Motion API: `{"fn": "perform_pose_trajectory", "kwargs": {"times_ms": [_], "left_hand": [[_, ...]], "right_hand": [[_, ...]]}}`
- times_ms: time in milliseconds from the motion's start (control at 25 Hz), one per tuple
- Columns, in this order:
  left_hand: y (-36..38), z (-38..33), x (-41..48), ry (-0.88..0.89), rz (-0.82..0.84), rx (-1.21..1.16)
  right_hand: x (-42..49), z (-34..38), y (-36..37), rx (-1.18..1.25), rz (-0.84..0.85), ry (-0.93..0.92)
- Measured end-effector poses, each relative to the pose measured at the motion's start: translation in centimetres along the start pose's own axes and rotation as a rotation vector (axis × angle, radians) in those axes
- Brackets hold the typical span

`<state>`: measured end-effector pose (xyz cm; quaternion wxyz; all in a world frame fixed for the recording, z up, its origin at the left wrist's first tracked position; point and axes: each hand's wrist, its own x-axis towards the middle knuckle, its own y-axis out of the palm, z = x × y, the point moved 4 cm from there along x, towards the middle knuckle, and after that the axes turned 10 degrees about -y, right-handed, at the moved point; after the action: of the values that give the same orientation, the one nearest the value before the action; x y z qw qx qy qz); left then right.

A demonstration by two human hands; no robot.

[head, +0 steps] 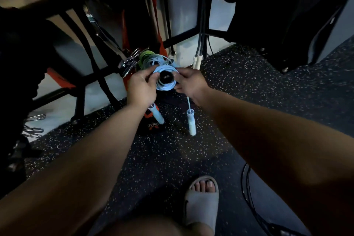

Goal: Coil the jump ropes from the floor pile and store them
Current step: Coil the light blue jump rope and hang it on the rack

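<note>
At the black round-ended peg (166, 78), left hand (140, 87) and right hand (188, 82) each pinch a side of the coiled light-blue plastic jump rope (164, 88) ringing the peg tip: storing step, likely next sliding it back toward the green rope coil (145, 57) behind, then releasing.

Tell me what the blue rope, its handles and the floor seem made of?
Rope: probably thin plastic cord, smooth, faintly glossy, holding springy loops. Handles: pale moulded plastic by the look, smooth. Floor: likely rubber matting, matte black with light flecks.
</note>
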<state>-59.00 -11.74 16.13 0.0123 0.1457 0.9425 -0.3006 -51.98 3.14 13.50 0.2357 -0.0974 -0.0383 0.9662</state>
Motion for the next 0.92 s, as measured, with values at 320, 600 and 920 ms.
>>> {"fn": "perform_pose_trajectory", "kwargs": {"times_ms": [320,600,920], "left_hand": [[0.6,1.0,2.3,-0.076,-0.056,0.021],[0.3,1.3,-0.4,-0.046,0.01,0.157],[-2.2,-3.1,-8.1,0.002,0.065,0.106]], "right_hand": [[3.5,-1.0,1.9,-0.213,-0.056,-0.054],[-0.5,-0.7,0.0,-0.196,-0.012,-0.122],[-10.8,0.2,-6.6,-0.177,-0.01,-0.076]]}}
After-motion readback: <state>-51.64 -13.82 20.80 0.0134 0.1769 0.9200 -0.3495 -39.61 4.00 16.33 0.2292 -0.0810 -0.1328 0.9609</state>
